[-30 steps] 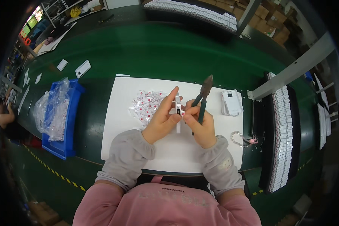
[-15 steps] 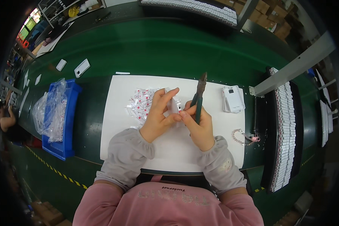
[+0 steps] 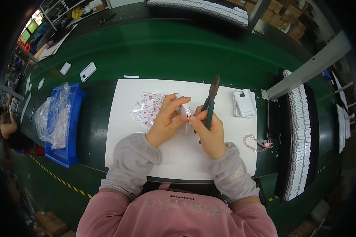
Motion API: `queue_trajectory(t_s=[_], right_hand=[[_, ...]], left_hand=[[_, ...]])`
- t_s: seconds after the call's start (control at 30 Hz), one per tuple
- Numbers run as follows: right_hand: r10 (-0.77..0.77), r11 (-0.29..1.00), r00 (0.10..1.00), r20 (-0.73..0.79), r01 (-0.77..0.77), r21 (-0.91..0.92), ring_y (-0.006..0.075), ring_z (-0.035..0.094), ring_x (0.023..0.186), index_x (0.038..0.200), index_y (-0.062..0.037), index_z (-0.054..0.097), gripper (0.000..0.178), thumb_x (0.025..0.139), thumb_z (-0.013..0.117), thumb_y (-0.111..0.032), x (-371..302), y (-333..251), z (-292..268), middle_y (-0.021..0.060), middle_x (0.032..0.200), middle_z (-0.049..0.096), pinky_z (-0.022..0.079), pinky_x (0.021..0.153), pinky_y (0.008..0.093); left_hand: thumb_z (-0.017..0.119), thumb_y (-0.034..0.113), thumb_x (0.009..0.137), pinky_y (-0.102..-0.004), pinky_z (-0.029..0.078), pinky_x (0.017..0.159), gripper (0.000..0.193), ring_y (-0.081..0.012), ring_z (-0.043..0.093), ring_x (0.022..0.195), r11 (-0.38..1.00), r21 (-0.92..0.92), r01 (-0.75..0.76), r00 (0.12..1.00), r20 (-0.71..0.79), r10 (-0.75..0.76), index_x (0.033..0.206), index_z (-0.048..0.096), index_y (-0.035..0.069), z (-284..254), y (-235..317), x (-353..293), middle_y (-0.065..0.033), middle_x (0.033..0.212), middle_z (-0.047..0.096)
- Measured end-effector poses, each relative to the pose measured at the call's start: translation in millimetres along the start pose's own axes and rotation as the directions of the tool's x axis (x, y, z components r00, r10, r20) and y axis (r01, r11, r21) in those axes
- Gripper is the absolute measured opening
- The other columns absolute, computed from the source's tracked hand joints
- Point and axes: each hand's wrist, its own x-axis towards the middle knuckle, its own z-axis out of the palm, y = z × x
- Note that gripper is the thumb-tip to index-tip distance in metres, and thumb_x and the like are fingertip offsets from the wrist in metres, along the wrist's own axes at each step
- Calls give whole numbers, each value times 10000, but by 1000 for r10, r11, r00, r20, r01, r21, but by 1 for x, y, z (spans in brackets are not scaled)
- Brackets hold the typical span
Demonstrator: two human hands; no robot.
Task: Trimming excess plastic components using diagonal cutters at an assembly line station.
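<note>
Left hand [image 3: 162, 124] clamped on a thin white piece [image 3: 179, 102], thumb near side, fingers wrapped over. Right hand [image 3: 211, 136] closed around pliers [image 3: 213, 93], jaws pointing away from the body; its thumb and index fingertip meet at the white piece's edge, by a small red mark. Loose pile of small white packets [image 3: 148, 106] just beyond and left of the left hand — red squares on them, print too small to read. White card stack [image 3: 244, 103] right of the right hand — black square on top card, fine print illegible.
</note>
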Motion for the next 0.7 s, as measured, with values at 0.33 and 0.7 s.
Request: queue_trajectory(t_s=[0.33,0.7], right_hand=[[-265,923,964,-25,246,-297,116,466,720,835,-9,543,129,811,665,-45,3,5,6,52,879,482,408,622,235],[-222,868,966,130,257,-426,180,543,660,808,17,564,115,833,629,-74,-3,-7,16,89,795,548,429,616,280]], left_hand=[[500,244,957,-358,380,1006,449,-246,425,1255,983,181,-27,1000,2,28,1345,401,40,1,1,-2,-110,1397,326],[233,592,944,-340,403,958,635,-214,476,1135,958,-238,159,986,-5,-165,1341,252,98,26,4,-11,-144,1347,386]])
